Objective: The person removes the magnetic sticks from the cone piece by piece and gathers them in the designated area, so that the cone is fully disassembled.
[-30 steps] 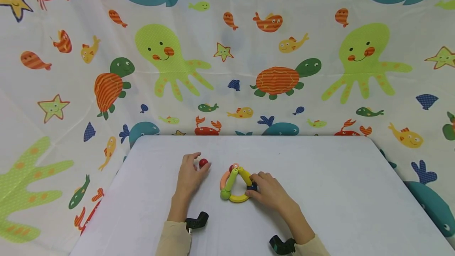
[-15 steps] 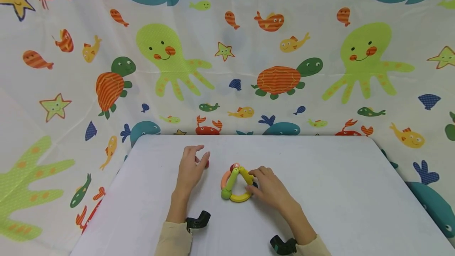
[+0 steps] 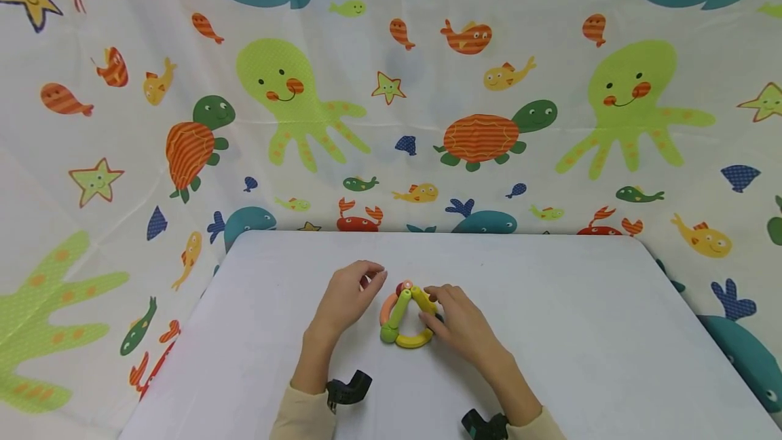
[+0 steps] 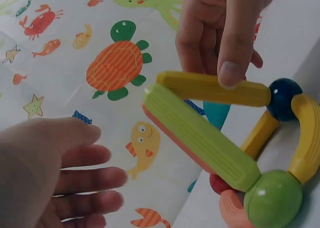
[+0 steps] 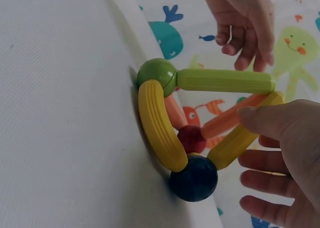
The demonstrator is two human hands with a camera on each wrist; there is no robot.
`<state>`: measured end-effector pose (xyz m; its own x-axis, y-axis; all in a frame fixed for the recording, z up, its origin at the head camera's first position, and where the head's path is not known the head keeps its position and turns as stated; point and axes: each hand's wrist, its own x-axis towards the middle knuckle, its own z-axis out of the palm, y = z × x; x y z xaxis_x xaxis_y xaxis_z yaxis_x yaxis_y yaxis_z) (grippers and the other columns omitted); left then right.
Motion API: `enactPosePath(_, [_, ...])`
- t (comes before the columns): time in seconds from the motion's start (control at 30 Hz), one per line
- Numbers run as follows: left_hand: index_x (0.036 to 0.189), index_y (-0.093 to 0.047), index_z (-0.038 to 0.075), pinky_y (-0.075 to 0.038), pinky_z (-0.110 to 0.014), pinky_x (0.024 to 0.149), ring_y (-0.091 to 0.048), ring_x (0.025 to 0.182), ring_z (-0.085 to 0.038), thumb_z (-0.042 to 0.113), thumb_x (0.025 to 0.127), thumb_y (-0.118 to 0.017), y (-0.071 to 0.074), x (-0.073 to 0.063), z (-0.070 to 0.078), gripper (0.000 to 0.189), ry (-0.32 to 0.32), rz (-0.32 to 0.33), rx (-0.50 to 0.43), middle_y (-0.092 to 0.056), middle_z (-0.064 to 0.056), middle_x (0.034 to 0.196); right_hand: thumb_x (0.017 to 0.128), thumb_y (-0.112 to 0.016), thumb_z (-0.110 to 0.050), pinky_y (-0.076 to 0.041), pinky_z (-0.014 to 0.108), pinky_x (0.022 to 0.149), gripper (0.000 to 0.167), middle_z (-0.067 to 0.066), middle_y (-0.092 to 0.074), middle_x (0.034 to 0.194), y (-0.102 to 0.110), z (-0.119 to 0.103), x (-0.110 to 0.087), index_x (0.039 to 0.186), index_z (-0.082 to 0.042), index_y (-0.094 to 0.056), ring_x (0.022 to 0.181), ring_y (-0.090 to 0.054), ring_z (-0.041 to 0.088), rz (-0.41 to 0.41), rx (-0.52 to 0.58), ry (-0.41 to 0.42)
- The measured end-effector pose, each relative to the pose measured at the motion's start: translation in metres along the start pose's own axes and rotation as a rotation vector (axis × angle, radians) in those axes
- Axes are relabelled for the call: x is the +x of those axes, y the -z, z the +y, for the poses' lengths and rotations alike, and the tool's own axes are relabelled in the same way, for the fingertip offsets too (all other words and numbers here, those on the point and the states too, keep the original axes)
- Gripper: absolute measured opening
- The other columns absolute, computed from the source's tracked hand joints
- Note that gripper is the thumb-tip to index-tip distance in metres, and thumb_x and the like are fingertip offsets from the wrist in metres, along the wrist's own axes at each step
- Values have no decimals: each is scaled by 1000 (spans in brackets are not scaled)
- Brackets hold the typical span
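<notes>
A pyramid of magnetic building sticks and balls stands on the white table. Its light green stick [image 4: 202, 138], yellow stick [image 4: 215, 89] and orange stick [image 5: 235, 117] lean together at the top. At its base are a green ball [image 5: 157, 76], a dark blue ball [image 5: 194, 179] and a red ball [image 5: 192, 139], with curved pieces such as a yellow arc [image 5: 161, 125]. My right hand [image 3: 467, 328] pinches the yellow stick, thumb on one side. My left hand [image 3: 348, 297] hovers left of the pyramid, fingers loose, no object visible in it. The separate red ball is out of sight.
The white table [image 3: 580, 331] extends around both hands. Behind it hangs a curtain [image 3: 391, 148] printed with sea animals. A black wrist camera [image 3: 351, 388] is on the left wrist, another black camera [image 3: 482, 424] on the right.
My left hand has moved right from beside the loose red ball toward the pyramid. That ball was visible earlier and no longer shows. The right hand stays at the pyramid with a slight shift.
</notes>
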<state>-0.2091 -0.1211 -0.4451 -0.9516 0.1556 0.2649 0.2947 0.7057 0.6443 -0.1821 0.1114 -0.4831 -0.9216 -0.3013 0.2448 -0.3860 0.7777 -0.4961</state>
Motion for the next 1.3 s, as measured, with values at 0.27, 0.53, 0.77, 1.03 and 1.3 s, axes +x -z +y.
enactPosePath(0.27, [105, -73, 10, -49, -21, 62, -58, 77, -14, 21, 89, -69, 2, -5, 13, 20, -58, -162, -81, -67, 6, 86, 88, -77, -25, -57, 35, 91, 48, 4, -68, 113, -2, -3, -1, 131, -11, -60, 108, -60, 17, 77, 10, 49])
enactPosePath(0.53, [101, -70, 15, -50, -19, 62, -55, 74, -9, 30, 84, -79, -10, -6, 20, 25, -70, -205, -69, -68, 3, 88, 86, -79, -17, -58, 31, 85, 47, 4, -69, 111, -6, -2, -1, 129, -10, -62, 103, -63, 17, 160, -1, 135])
enactPosePath(0.77, [102, -69, 14, -50, -17, 62, -55, 73, -8, 27, 85, -80, -16, -7, 24, 25, -82, -197, -22, -66, 6, 83, 86, -79, -16, -59, 31, 83, 50, 4, -69, 108, -8, -3, -2, 131, -7, -60, 100, -64, 17, 179, -9, 159])
enactPosePath(1.03, [102, -65, 14, -50, -17, 62, -56, 71, -7, 25, 85, -79, -9, -7, 24, 24, -92, -194, -20, -67, 6, 82, 86, -78, -12, -58, 30, 78, 58, 4, -67, 106, -6, -5, -1, 139, -6, -53, 94, -64, 18, 171, 11, 151])
enactPosePath(1.3, [120, -70, 13, -50, -19, 64, -56, 76, -9, 21, 87, -75, -4, -6, 20, 34, -107, -253, -21, -68, 5, 92, 89, -75, -12, -58, 32, 80, 57, 4, -66, 107, -3, -5, 0, 141, -10, -52, 96, -65, 21, 151, 15, 135])
